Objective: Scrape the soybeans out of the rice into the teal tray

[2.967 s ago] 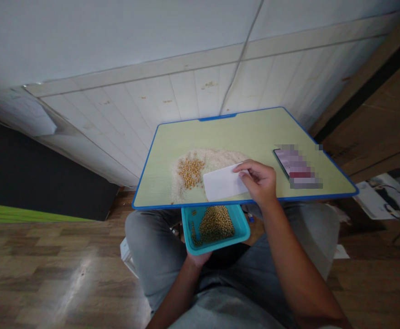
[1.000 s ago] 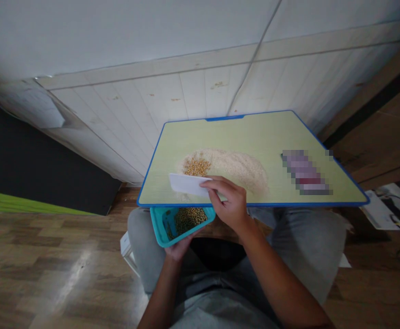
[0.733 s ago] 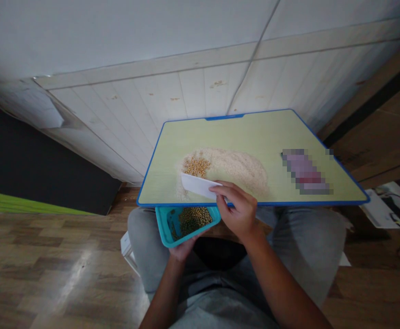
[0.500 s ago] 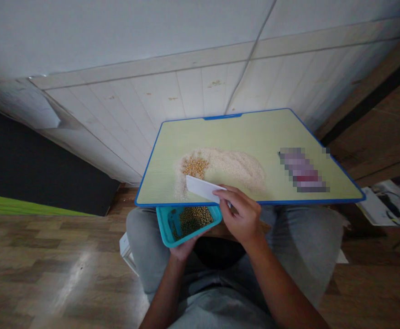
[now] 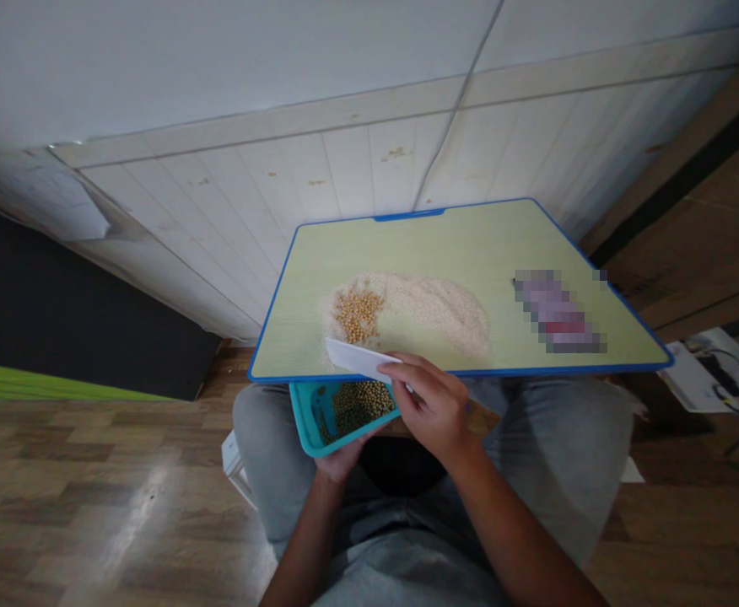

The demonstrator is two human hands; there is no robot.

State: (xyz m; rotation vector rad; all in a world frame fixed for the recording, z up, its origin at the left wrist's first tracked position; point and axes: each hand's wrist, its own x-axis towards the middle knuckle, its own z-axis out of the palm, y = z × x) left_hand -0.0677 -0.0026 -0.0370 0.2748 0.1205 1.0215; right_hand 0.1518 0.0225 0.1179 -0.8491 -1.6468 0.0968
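Observation:
My left hand [image 5: 344,459] grips a teal plastic container [image 5: 306,419] from below, under the front edge of the small table [image 5: 420,244]. Soybeans [image 5: 364,401] and darker small beans lie inside it. Between the fingertips of my right hand [image 5: 429,405] is a white card [image 5: 357,358], its far end low over the tabletop near the front edge. Just beyond the card, a patch of loose soybeans [image 5: 358,314] rests on the table. Beside and around them spreads a pile of pale rice grains [image 5: 439,305].
A pixelated flat object [image 5: 556,312] lies on the table's right side. The white panelled wall [image 5: 281,190] stands behind the table. At the far right, cables [image 5: 727,371] lie on a white surface. My knees are under the table's front edge.
My right hand has drawn the card toward me and slightly left, closer to the table's front edge. The container has stayed in place in my left hand.

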